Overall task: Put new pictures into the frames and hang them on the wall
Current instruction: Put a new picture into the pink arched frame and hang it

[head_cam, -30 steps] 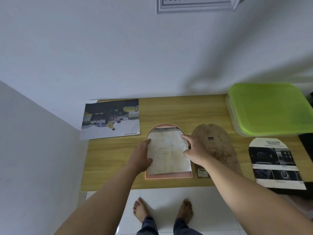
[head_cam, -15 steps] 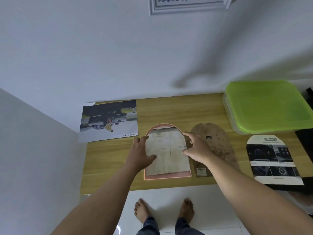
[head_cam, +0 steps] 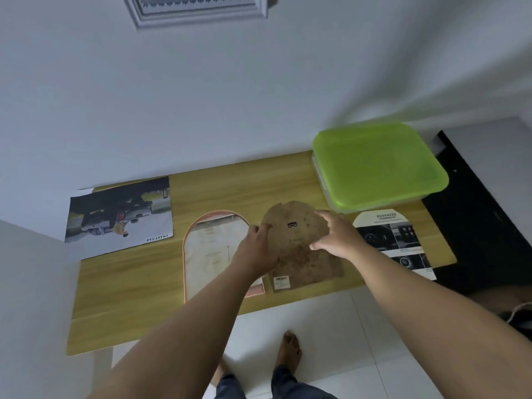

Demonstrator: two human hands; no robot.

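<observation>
An arched pink frame [head_cam: 214, 256] lies flat on the wooden table [head_cam: 129, 286] with a pale sheet inside it. To its right lies the brown arched backing board [head_cam: 302, 254], with a small hanger near its top. My left hand [head_cam: 256, 250] holds the board's left edge and my right hand [head_cam: 338, 237] its right side, fingers spread over it. An arched cut-out picture headed "ADVANCED" [head_cam: 393, 240] lies further right. A car photo [head_cam: 121, 217] lies at the table's far left, partly overhanging the edge.
A box with a green lid [head_cam: 377, 165] stands at the back right against the wall. A white ornate frame [head_cam: 198, 8] hangs on the wall above. A black surface [head_cam: 478, 214] adjoins the table's right end. My bare feet are on white floor tiles below.
Both hands left the pale sheet in the pink frame and moved right onto the brown backing board. The view has shifted to the right and closer.
</observation>
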